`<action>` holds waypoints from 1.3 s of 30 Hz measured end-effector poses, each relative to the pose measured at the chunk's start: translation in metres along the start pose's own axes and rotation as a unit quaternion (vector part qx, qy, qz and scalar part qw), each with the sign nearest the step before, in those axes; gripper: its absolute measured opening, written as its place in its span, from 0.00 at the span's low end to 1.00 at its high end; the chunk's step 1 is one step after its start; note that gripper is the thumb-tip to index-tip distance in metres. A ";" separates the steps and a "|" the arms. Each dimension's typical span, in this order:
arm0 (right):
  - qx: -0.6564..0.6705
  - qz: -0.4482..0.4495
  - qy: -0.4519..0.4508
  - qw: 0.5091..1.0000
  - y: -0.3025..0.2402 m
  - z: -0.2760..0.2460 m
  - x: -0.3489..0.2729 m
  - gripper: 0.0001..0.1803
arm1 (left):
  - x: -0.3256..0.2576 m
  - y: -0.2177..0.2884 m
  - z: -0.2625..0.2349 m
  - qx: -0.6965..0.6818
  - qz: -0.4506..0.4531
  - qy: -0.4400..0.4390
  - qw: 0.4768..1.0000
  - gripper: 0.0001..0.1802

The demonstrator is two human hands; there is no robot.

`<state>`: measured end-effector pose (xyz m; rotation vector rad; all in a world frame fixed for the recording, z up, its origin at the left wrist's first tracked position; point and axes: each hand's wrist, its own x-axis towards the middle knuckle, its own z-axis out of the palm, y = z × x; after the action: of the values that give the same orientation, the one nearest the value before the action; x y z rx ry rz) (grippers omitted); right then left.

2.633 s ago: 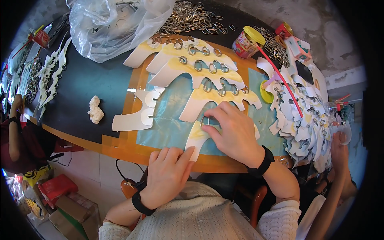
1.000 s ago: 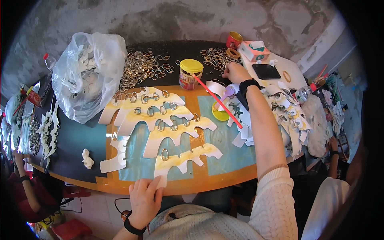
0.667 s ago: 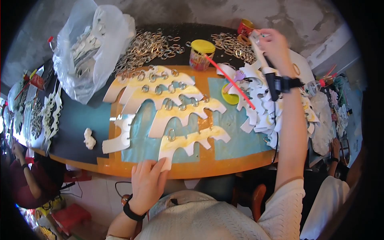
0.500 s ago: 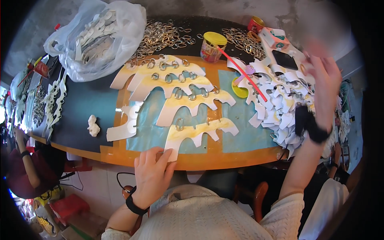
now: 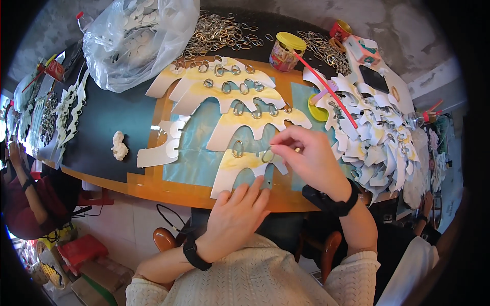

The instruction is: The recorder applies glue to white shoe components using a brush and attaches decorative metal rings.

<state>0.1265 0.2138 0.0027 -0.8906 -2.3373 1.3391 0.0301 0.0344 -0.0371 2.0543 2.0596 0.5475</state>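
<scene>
The nearest scalloped white piece with a yellow-smeared band [image 5: 225, 176] lies close to the table's front edge. One metal ring [image 5: 238, 149] stands on its band. My right hand [image 5: 317, 160] pinches another oval metal ring [image 5: 267, 154] between thumb and forefinger, at the band to the right of the first. Whether this ring touches the band I cannot tell. My left hand [image 5: 237, 211] rests palm down at the piece's lower edge, its fingers stretched out and holding nothing. Farther back, overlapping pieces [image 5: 224, 133] carry rows of similar rings.
Loose rings [image 5: 219, 35] lie heaped at the back beside a clear plastic bag [image 5: 140, 48]. A yellow-lidded tub [image 5: 286, 51] and a red stick [image 5: 326, 89] sit right of centre. More pieces [image 5: 377, 137] pile up at right. A white lump [image 5: 119, 146] lies left.
My right hand has come from the far right down to the nearest piece, now with a ring in its fingers. My left hand has let go of the piece's lower left end and moved right.
</scene>
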 end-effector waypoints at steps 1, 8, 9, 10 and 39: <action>0.000 0.001 -0.002 1.000 0.002 0.002 0.006 0.05 | 0.001 0.000 0.001 -0.001 -0.002 -0.001 1.000 0.25; -0.065 0.028 -0.059 0.996 0.021 0.011 0.027 0.06 | 0.002 -0.002 0.003 0.003 -0.005 -0.008 1.000 0.24; -0.082 0.029 -0.065 0.994 0.022 0.012 0.029 0.06 | 0.002 -0.002 0.004 0.005 -0.006 -0.006 1.000 0.24; -0.081 0.030 -0.067 0.994 0.023 0.013 0.030 0.06 | 0.001 -0.003 0.004 0.004 -0.007 -0.008 1.000 0.24; -0.231 -0.104 -0.037 0.967 0.018 0.023 0.014 0.13 | -0.001 -0.005 0.006 -0.025 -0.009 0.000 1.000 0.23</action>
<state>0.1102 0.2145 -0.0255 -0.6920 -2.7682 0.7671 0.0277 0.0347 -0.0450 2.0045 2.0413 0.5904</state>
